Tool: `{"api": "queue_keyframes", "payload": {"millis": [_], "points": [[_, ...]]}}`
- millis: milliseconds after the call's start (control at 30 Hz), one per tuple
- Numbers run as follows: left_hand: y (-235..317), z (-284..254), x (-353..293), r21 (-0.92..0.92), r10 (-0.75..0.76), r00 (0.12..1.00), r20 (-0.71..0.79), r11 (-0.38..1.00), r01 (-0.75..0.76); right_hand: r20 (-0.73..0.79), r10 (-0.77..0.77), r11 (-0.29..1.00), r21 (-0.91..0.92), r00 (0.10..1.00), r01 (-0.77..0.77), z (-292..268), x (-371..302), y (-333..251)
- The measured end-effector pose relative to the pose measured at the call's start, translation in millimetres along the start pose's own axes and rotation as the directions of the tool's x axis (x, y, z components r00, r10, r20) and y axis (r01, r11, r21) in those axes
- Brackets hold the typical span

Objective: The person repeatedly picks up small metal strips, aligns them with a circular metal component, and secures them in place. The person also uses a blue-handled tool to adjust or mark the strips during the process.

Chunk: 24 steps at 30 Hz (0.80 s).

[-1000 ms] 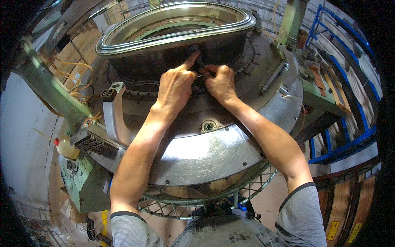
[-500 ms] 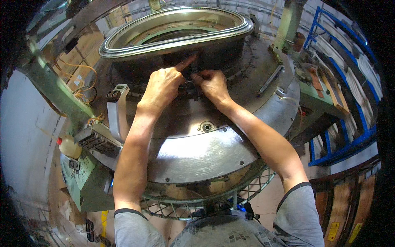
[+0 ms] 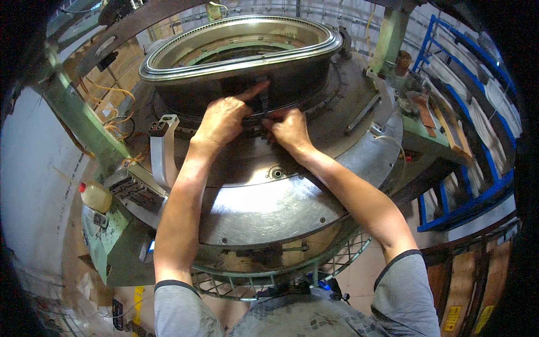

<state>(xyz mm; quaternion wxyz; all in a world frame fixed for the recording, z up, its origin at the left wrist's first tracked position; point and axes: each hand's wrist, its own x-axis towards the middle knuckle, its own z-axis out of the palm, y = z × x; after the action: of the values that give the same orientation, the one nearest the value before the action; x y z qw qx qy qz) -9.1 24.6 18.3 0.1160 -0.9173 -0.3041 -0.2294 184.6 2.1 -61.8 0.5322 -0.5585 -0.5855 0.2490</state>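
Observation:
My left hand [image 3: 220, 122] is at the dark outer wall of a large metal cylinder [image 3: 185, 91]. Its index finger stretches toward the wall below the bright rim; the other fingers curl, partly hidden. Just to the right, my right hand [image 3: 290, 130] is closed in a pinch near the foot of the wall. Whatever lies between those fingertips is too small and dark to make out. A narrow dark upright strip [image 3: 264, 102] shows on the wall between both hands. The cylinder stands on a wide round metal bed [image 3: 264, 210] with a small round fitting [image 3: 277, 173] in it.
At the left, a pale bracket [image 3: 163, 151] rises from the bed beside my left forearm. A red-capped bottle [image 3: 95, 196] stands on the green frame [image 3: 115, 253]. Green posts [image 3: 389, 42] flank the machine. Farther right is a blue rack [image 3: 471, 219] with pale cloth.
My right hand has shifted slightly nearer to me along the foot of the wall, still pinched. The left hand sits a little lower, its index finger still outstretched. The view has shifted slightly.

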Motion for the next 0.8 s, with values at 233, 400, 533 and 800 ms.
{"api": "queue_keyframes", "payload": {"millis": [233,400,533,800], "points": [[3.8,-5.3,-0.5,-0.155,-0.037,0.985,0.169,0.986,0.064,0.164,0.110,0.967,-0.244,0.980,-0.068,-19.5,-19.5,-7.1],[-4.9,-3.1,4.3,0.014,-0.012,0.994,0.104,1.000,0.011,-0.043,-0.114,0.955,-0.281,0.993,0.098,-16.4,-13.1,-12.6],[-2.2,-2.6,2.1,-0.159,-0.115,0.983,0.142,0.978,0.137,0.042,-0.065,0.984,-0.166,0.997,0.071,-17.7,-20.4,-12.6],[-0.3,-6.5,3.2,-0.022,-0.057,0.998,-0.016,0.998,0.056,-0.130,-0.162,0.971,-0.195,0.978,0.135,-0.8,-2.0,3.6]]}}
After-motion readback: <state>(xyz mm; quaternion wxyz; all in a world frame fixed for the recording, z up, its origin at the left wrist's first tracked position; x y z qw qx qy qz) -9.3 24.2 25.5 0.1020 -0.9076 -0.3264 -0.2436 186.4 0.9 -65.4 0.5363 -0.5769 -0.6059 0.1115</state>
